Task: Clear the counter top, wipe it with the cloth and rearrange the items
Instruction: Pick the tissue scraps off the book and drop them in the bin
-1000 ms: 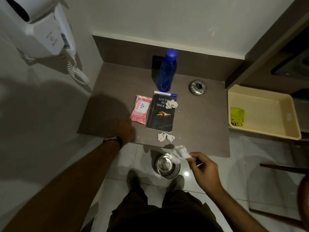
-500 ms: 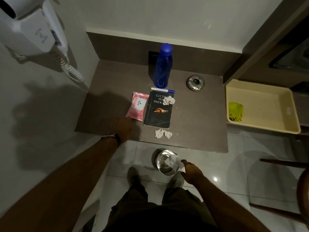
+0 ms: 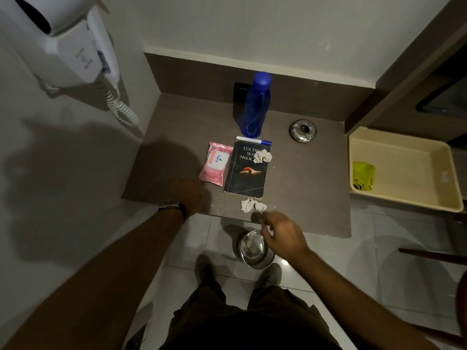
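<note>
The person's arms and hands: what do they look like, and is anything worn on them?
Both forearms are bare, with no sleeves in view. The left hand has a dark band around its wrist, apparently a wristwatch with a pale metallic part. The right hand shows no glove, and its wrist looks bare. Rings cannot be made out in this dim light.

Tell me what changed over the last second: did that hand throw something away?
Yes. The right hand held a crumpled tissue, lowered it into the steel bin on the floor and let go. It has now risen back toward the tissue at the counter edge, not yet gripping it. The left hand stayed on the counter; the book, the tissue on the book, wipes pack and bottle are unmoved.
</note>
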